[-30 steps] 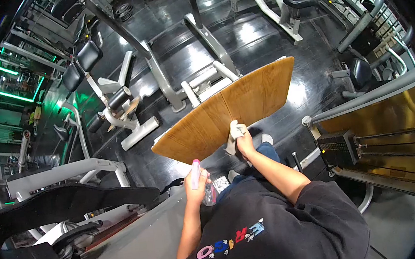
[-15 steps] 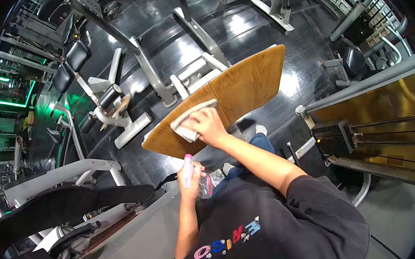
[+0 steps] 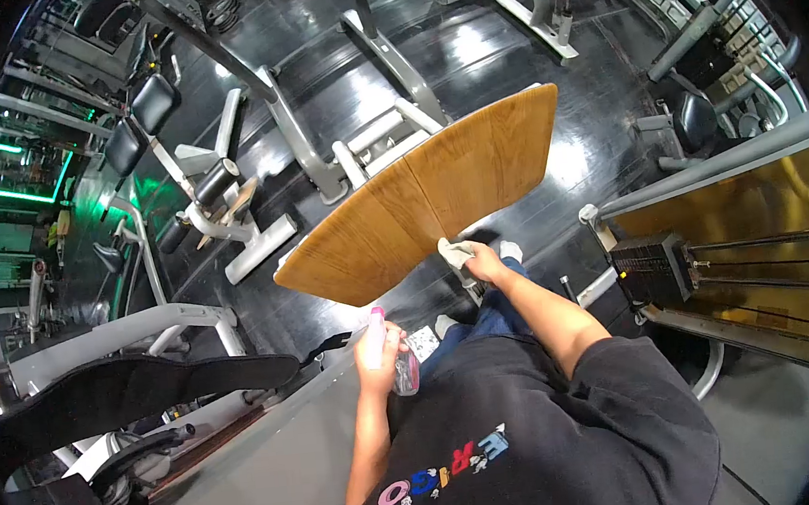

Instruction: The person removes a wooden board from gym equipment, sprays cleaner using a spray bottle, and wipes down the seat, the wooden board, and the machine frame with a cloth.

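Note:
My left hand (image 3: 381, 354) is closed around a spray bottle (image 3: 405, 373) with a pink and white trigger head and a clear body. It is near my waist, below the wooden board's left part. In my right hand (image 3: 486, 264) is a bunched pale cloth (image 3: 455, 250), its end touching or just beside the near edge of the wooden board (image 3: 488, 162). The board is a curved, wood-grained platform with a seam across its middle, mounted on a grey metal frame. My right fingers are partly hidden by the cloth and the hand itself.
A grey metal frame (image 3: 302, 145) rises behind the board. To the left is a machine with a black padded strap (image 3: 144, 380). A weight stack (image 3: 654, 267) with a gold panel stands at the right. My feet are on the dark floor (image 3: 308, 57) beneath the board.
My right hand has drawn the cloth from the board's left-middle surface toward me and right, to its near edge. The left hand keeps the spray bottle, slightly turned.

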`<state>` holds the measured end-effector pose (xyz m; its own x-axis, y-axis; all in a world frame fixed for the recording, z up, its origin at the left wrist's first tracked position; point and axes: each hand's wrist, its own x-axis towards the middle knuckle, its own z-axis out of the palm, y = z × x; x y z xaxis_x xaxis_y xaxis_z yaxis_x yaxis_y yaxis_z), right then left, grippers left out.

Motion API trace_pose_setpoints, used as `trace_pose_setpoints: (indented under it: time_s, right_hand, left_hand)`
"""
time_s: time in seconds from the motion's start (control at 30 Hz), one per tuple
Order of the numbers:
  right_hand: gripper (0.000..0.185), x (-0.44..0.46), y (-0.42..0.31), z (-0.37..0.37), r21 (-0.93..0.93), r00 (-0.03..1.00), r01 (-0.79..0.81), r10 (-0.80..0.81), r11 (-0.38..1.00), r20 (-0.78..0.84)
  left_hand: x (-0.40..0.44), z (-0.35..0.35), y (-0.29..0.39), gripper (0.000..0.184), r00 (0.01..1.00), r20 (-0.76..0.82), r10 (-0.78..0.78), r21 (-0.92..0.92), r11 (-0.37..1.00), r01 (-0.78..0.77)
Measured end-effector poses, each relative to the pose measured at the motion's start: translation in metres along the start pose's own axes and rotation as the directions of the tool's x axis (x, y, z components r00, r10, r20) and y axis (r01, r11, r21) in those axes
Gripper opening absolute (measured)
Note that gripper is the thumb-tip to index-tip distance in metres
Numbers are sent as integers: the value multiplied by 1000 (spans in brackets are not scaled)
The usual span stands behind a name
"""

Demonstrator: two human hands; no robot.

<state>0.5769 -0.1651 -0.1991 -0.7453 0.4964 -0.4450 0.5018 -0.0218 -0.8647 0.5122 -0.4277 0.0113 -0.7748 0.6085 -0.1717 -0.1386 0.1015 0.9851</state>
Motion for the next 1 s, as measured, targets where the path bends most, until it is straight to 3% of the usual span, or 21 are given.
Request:
trace_pose_setpoints:
  time_s: [0.03,0.1,0.17,0.23,0.37,0.4,0.43,0.5,0.57,0.63,0.67,0.77,0.8,0.83,0.87,0.9,0.93,0.97,1.0]
  right_hand:
    - [24,-4,-9,-5,218,993,-73,51,973,106]
    - [31,-9,-16,-4,328,996,54,-76,943,55]
    - [38,-28,-33,-7,417,999,-36,32,908,18]
    - [37,-40,-44,-5,523,989,-141,139,840,44]
    - [37,-64,-68,-17,386,987,-151,120,910,104]
    - [36,-63,-64,-20,372,992,-112,79,922,102]
    - [36,-63,-59,-24,357,994,-72,38,931,101]
    - [36,-65,-54,-35,359,996,-79,63,930,57]
    - [36,-65,-56,-46,360,996,-85,85,929,16]
    - [37,-54,-46,-53,465,963,-172,248,868,-106]
    - [39,-47,-43,-52,575,947,-155,287,803,-145]
    - [40,-35,-91,-57,670,904,-129,364,731,-224]
    - [41,-6,-77,-51,658,895,-129,373,742,-245]
    - [44,20,-70,-45,741,926,21,266,671,-267]
    - [47,31,-100,-36,758,890,185,221,625,-399]
    - [41,13,-163,-40,833,889,199,262,516,-375]
    - [30,1,-203,-44,875,927,218,189,432,-325]
    - [23,-12,-231,-45,823,927,255,114,507,-358]
    - [24,-10,-235,-34,656,868,389,-20,647,-495]
  left_hand:
    - [1,4,0,18,1000,-1,7,-2,1000,-7]
    - [6,10,1,19,998,-15,-53,-32,998,53]
    - [15,18,5,20,999,-4,-48,17,999,48]
    - [26,33,14,20,989,-38,-144,67,987,146]
    - [41,45,8,17,999,30,-23,209,978,16]
    - [45,47,9,51,991,134,-3,231,973,-28]
    - [48,52,9,51,991,133,0,227,973,-31]
    - [54,65,11,19,993,99,61,213,974,-81]
    - [57,71,15,21,995,98,23,201,979,-43]
    - [59,73,14,20,989,119,91,192,975,-113]
    - [59,74,14,20,990,107,95,191,975,-114]
    - [55,75,11,18,998,40,48,182,982,-55]
    - [53,72,6,23,997,51,50,206,977,-59]
    - [51,71,4,32,997,64,50,232,971,-63]
    - [49,71,7,32,997,54,47,239,969,-58]
    - [45,74,12,20,999,3,48,230,972,-47]
    - [42,74,15,13,998,-48,48,220,975,-36]
    - [38,73,15,13,997,-58,43,225,974,-29]
    - [34,70,15,13,995,-83,49,233,972,-28]
